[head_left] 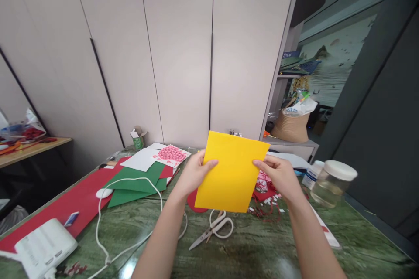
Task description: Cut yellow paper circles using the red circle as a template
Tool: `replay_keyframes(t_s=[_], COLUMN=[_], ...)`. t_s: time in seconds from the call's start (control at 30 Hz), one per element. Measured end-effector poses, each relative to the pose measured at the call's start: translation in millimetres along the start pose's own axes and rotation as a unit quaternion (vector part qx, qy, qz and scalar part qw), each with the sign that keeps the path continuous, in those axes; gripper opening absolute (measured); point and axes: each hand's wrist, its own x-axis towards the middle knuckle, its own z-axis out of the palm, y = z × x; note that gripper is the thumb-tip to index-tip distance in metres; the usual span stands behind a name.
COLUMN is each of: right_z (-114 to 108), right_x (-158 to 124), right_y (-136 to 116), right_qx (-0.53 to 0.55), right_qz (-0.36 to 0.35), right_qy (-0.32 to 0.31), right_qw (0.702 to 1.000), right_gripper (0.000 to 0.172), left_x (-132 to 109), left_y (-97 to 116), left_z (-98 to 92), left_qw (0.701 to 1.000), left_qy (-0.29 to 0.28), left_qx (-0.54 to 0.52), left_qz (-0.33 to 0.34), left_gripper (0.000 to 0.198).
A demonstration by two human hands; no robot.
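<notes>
The fingers [209, 164] of the left hand [193, 173] and right hand [282, 177] are closed in a pinch on the side edges of the yellow sheet [233, 174], which is tilted above the surface [262, 244]. The sheet looks light, thin and easily creased, so an edge grip suits it. Scissors [212, 228] lie at 6 o'clock from it, green paper [137, 185] at 9, a glass jar [332, 182] at 3.

A matt, smooth yellow paper sheet [233, 171]. Beneath it, the polished green marble-look tabletop [262, 244] gleams. White plastic-handled metal scissors [212, 229] near; clear glass jar with white plastic lid [333, 183] right.
</notes>
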Motion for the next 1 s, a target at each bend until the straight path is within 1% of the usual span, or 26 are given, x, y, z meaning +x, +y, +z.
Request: replay_keyframes(t_s=[0.07, 0.17, 0.27, 0.37, 0.5, 0.67, 0.73, 0.87, 0.93, 1.0], right_z=[0, 1, 1, 3, 6, 7, 5, -2, -6, -8], right_x=[0, 0, 1, 3, 7, 7, 6, 3, 3, 3], right_y=[0, 1, 3, 8, 15, 20, 18, 9, 6, 6], right_qx=[0.017, 0.085, 0.14, 0.157, 0.148, 0.083, 0.099, 0.162, 0.191, 0.212], right_qz=[0.008, 0.009, 0.017, 0.027, 0.019, -0.017, -0.005, 0.035, 0.046, 0.057], right_qy=[-0.015, -0.033, -0.025, -0.011, 0.009, 0.084, 0.07, -0.011, -0.02, -0.013], right_qw=[1.0, 0.996, 0.99, 0.987, 0.989, 0.993, 0.993, 0.986, 0.98, 0.976], right_gripper=[0.029, 0.031, 0.027, 0.023, 0.023, 0.024, 0.023, 0.028, 0.029, 0.027], left_x=[1, 2, 2, 2, 3, 5, 5, 3, 3, 2], left_y=[-2, -4, -5, -5, -8, -11, -12, -12, -11, -11], left_z=[0.6, -1.5, -2.1, -1.2, -1.0, -1.6, -1.8, -1.1, 0.6, 3.0], left_qw=[1.0, 1.0, 1.0, 1.0, 1.0, 1.0, 1.0, 0.999, 0.999, 0.997], left_qy=[0.013, 0.011, 0.004, 0.004, 0.01, 0.013, 0.006, -0.014, -0.032, -0.048], left_qx=[0.004, 0.005, 0.007, 0.001, 0.007, 0.02, 0.025, 0.031, 0.038, 0.042], left_qz=[-0.002, 0.001, -0.001, -0.003, 0.0, 0.005, 0.007, -0.008, -0.023, -0.033], left_gripper=[0.034, 0.033, 0.033, 0.034, 0.035, 0.033, 0.033, 0.032, 0.032, 0.031])
